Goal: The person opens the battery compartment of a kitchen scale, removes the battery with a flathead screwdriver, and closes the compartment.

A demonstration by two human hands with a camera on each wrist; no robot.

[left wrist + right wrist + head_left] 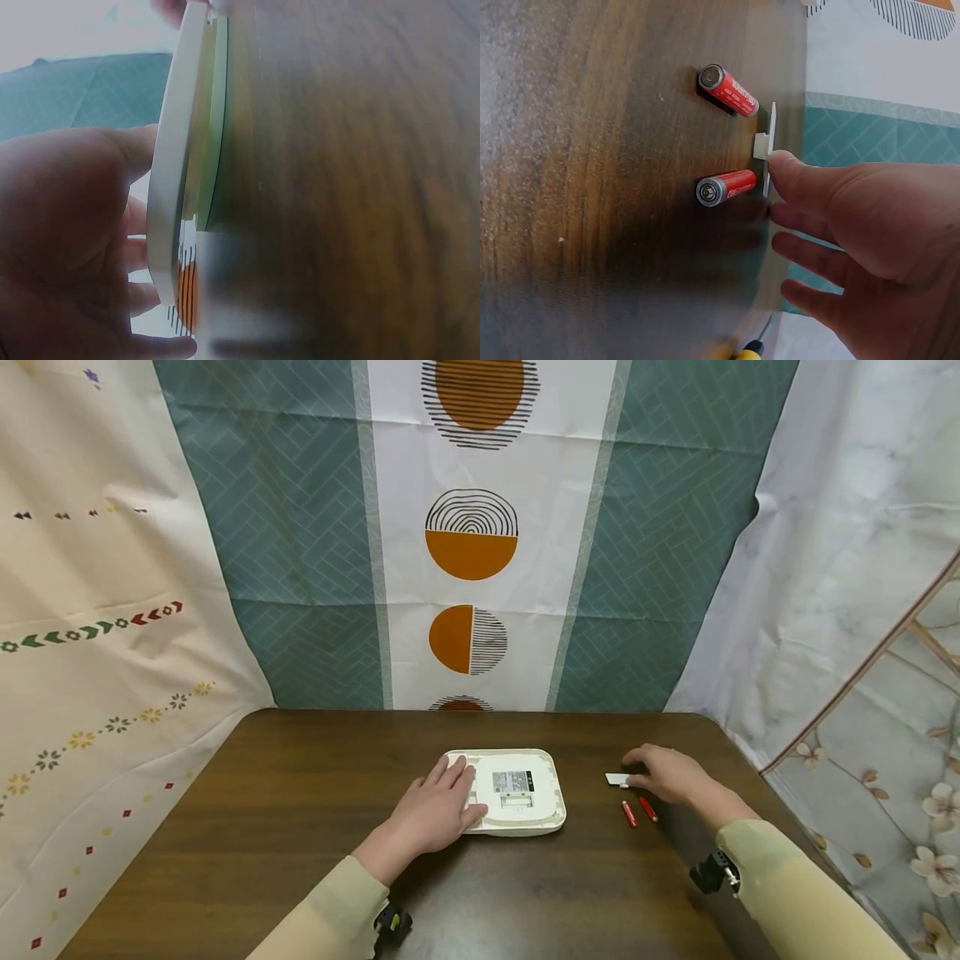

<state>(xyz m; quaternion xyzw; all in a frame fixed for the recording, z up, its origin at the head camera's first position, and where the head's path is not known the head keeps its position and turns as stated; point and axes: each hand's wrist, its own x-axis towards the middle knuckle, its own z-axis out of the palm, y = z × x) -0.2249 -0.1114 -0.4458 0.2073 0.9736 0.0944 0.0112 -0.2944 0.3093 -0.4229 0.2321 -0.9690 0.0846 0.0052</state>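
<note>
A flat white device (547, 787) with rounded corners lies on the table, its label and small battery compartment facing up. My left hand (437, 810) rests across its left end with fingers extended; the left wrist view shows the palm beside the device's pale side wall (166, 180). To the right, my right hand (670, 774) pinches a small white battery cover (617, 779) by its edge. In the right wrist view the thumb presses the cover (772, 127) near its tab, and the fingertips behind are partly hidden. Two red batteries (628, 814) (731, 186) lie just nearer than the cover.
The brown wooden table (315, 827) meets a patterned curtain (300, 527) at its back edge. White curtains hang on both sides. A black-and-yellow object (750, 351) shows partly at the bottom of the right wrist view.
</note>
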